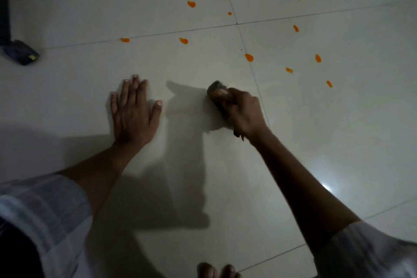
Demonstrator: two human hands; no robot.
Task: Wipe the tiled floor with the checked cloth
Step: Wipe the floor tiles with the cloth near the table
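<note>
My right hand (243,113) grips a bunched dark cloth (217,92) and presses it on the pale tiled floor (203,176); its check pattern is too dim to make out. My left hand (133,108) lies flat on the floor with fingers spread, about a hand's width to the left of the cloth. Several orange smears dot the tiles beyond both hands, the nearest orange smear (249,57) just above the cloth. A faint orange streak (180,110) runs between my hands.
A dark object (20,52) lies on the floor at the far left, at the foot of a dark upright edge (4,2). My toes (216,271) show at the bottom edge. Grout lines cross near the top centre.
</note>
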